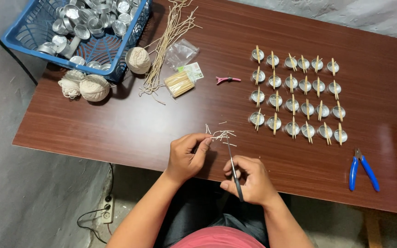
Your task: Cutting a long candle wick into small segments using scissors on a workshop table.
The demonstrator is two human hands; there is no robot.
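At the bench's (129, 128) near edge, your left hand (187, 156) pinches wick strands (221, 135); your right hand (251, 180) grips scissors (233, 167). Open wood lies leftward.

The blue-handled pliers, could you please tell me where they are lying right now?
In the head view, the blue-handled pliers lie on the brown wooden table at the right, below the grid of small metal cups and right of the right hand.
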